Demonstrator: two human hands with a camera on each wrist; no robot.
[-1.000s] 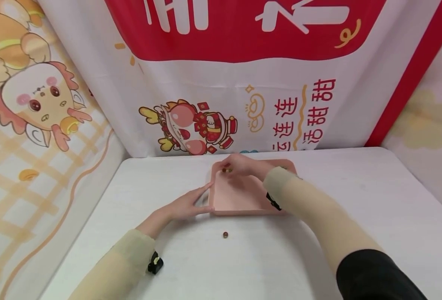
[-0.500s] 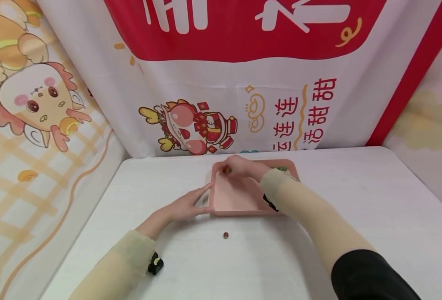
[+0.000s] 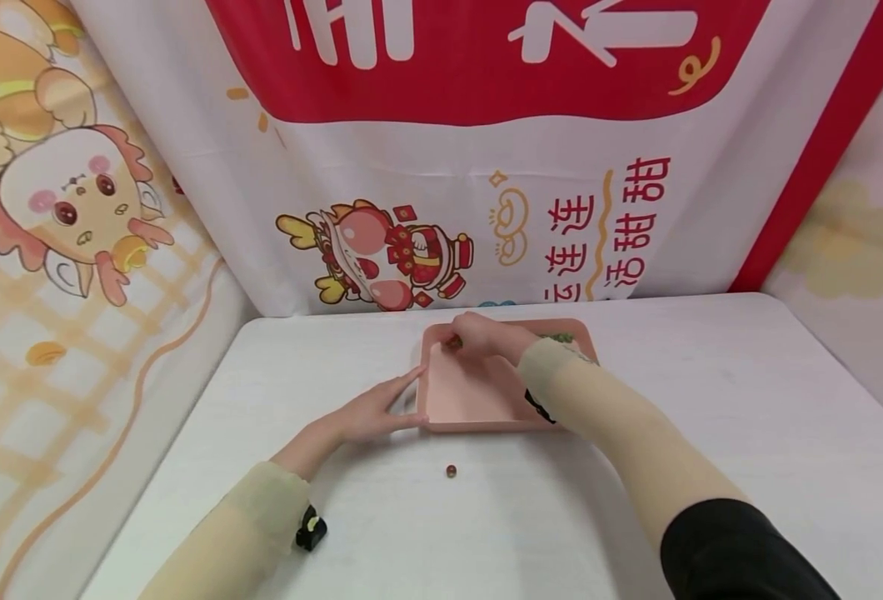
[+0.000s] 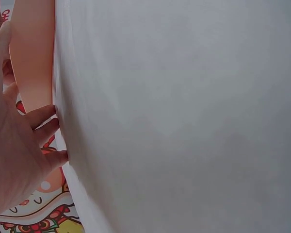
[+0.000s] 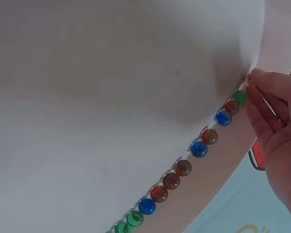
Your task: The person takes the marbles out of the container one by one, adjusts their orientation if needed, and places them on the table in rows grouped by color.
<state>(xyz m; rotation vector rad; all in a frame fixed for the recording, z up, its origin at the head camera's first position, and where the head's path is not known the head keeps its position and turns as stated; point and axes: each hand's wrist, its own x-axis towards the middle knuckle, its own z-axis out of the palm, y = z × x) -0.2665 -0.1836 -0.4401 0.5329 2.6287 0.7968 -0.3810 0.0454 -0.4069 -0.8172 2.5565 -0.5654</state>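
Note:
A pink rectangular tray [image 3: 486, 426] lies near the back of the white table. My right hand [image 3: 479, 335] reaches into its far left corner. There, in the right wrist view, thumb and fingertips pinch a small marble [image 5: 250, 81], mostly hidden by them. From that corner, several marbles, among them a green marble [image 5: 239, 97], a blue marble [image 5: 223, 118] and a brown marble [image 5: 183, 168], line the tray's far wall, with gaps between some. My left hand [image 3: 366, 414] touches the tray's left side, thumb and fingers straight and spread apart.
One reddish-brown marble [image 3: 451, 471] sits on the white table [image 3: 381, 533] in front of the tray. A printed cloth [image 3: 441, 183] hangs just behind the table's back edge, and a patterned cloth [image 3: 97, 292] hangs at the left.
My right hand has shifted slightly at the tray's corner, its fingers now covering more of the marbles there. Green marbles show more beyond the right forearm. The left hand stays in place.

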